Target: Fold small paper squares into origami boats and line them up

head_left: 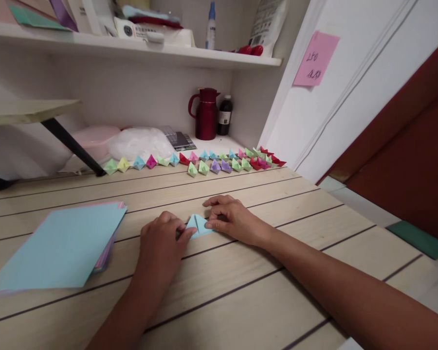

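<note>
Your small folded blue paper (200,224) lies on the bench (219,301), between your two hands. Your left hand (164,236) has its thumb on the paper's left corner with the fingers curled, and your right hand (233,218) touches the right corner with its thumb; whether either hand's fingers pinch it or merely press, I cannot tell. Left of you sits a paper stack (62,243), blue sheet uppermost, while colourful paper boats (215,166) line the far edge, before a red jug (206,119)
</note>
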The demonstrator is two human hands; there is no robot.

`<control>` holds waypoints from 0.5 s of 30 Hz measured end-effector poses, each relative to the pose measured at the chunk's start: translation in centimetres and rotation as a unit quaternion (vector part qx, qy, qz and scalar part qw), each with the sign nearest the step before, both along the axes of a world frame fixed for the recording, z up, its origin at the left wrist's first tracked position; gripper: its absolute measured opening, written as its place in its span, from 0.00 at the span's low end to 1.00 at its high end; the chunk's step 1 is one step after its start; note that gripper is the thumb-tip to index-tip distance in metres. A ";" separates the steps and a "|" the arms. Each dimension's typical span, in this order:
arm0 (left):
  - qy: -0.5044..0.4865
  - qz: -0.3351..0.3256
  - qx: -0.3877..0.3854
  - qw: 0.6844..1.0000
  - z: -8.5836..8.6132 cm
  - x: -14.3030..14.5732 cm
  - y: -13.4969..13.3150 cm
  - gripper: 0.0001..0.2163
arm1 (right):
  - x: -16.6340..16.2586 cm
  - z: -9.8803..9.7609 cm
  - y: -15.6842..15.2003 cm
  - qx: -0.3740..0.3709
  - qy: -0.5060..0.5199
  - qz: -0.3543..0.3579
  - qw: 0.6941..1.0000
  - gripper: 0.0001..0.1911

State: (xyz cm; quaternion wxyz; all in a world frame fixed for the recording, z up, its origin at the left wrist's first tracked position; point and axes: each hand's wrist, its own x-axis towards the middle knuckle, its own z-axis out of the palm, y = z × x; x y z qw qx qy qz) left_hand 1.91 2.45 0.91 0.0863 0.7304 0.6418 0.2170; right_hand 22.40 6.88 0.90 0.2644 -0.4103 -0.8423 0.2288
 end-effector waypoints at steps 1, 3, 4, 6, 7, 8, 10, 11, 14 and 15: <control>0.011 -0.002 0.002 1.000 0.0 0.0 0.0 0.11 | 0.1 -0.1 0.1 -0.008 0.010 0.008 1.000 0.03; 0.045 -0.012 0.010 0.999 0.1 0.0 -0.2 0.10 | 0.4 -0.2 0.3 -0.023 0.036 0.031 0.999 0.09; 0.065 -0.019 0.016 0.998 0.2 0.0 -0.2 0.10 | 0.5 -0.2 0.4 -0.024 0.046 0.040 0.998 0.11; 0.103 -0.032 0.032 0.994 0.4 0.0 -0.3 0.08 | 0.7 -0.1 0.6 -0.012 0.047 0.048 0.998 0.10; 0.120 -0.038 0.041 0.991 0.5 0.0 -0.4 0.08 | 0.8 0.0 0.6 0.000 0.038 0.046 0.998 0.09; 0.137 -0.043 0.050 0.988 0.7 0.0 -0.4 0.07 | 0.8 0.2 0.6 0.013 0.028 0.044 0.999 0.09; 0.172 -0.056 0.057 0.982 0.9 0.1 -0.5 0.06 | 0.9 0.6 0.4 0.034 0.014 0.041 0.998 0.14; 0.188 -0.062 0.056 0.979 1.0 0.2 -0.6 0.06 | 0.9 0.7 0.3 0.040 0.011 0.042 0.998 0.17; 0.222 -0.069 0.044 0.972 1.1 0.6 -0.8 0.07 | 0.8 0.8 0.1 0.051 0.006 0.052 0.997 0.17; 0.225 -0.068 0.041 0.971 1.1 0.7 -0.8 0.07 | 0.8 0.7 0.0 0.055 0.003 0.056 0.997 0.15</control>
